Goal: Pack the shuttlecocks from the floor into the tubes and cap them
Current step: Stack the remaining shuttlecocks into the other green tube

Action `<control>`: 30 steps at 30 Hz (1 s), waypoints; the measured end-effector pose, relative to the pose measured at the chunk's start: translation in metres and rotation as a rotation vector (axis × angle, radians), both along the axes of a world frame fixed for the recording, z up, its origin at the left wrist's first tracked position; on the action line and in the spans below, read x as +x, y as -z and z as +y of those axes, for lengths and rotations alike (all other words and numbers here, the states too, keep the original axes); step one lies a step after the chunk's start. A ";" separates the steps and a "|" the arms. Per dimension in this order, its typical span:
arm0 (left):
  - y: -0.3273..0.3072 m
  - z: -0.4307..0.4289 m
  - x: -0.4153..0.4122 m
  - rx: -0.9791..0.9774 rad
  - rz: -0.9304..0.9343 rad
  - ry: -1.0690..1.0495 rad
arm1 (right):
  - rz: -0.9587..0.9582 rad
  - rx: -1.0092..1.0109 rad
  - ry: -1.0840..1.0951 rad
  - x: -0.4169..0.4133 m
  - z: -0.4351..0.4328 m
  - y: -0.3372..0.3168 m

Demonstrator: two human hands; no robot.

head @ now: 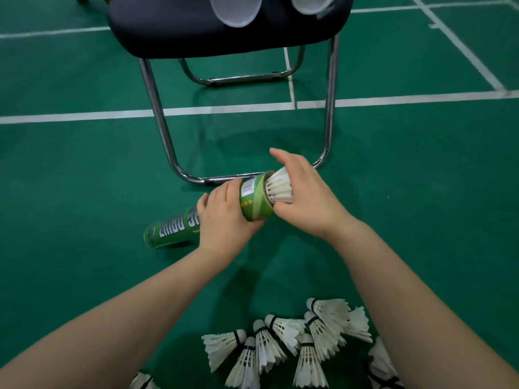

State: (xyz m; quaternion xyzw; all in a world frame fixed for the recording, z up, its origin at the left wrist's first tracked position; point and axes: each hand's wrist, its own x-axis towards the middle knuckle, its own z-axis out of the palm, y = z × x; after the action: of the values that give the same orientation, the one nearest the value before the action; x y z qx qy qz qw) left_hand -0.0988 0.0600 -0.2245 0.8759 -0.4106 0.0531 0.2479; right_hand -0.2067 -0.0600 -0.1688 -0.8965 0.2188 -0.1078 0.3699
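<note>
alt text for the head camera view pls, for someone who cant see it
The left hand holds a green tube while the right hand pushes a white shuttlecock into its open end. More loose shuttlecocks lie on the green court floor, beside a chair.

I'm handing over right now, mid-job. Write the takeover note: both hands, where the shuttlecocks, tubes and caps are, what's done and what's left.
Left hand: gripping the green tube around its middle, held off the floor, open end to the right.
Right hand: pushing a shuttlecock into that open end; its feathers stick out past the rim.
Loose shuttlecocks: a pile on the floor close to the person.
Caps: two clear ones on the chair seat.
Done: this tube is at least partly loaded; how many are inside cannot be seen.
Left: seat this shuttlecock, pack the pile, cap the tube.
</note>
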 end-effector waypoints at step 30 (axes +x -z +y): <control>0.000 0.038 0.025 -0.021 0.036 0.096 | 0.180 0.087 -0.327 0.030 0.041 0.019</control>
State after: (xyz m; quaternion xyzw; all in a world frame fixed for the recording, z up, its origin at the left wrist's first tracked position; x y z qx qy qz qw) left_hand -0.0737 0.0979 -0.2240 0.8533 -0.4469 0.0297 0.2669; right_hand -0.1770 -0.0190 -0.1875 -0.9092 0.1067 0.0438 0.4000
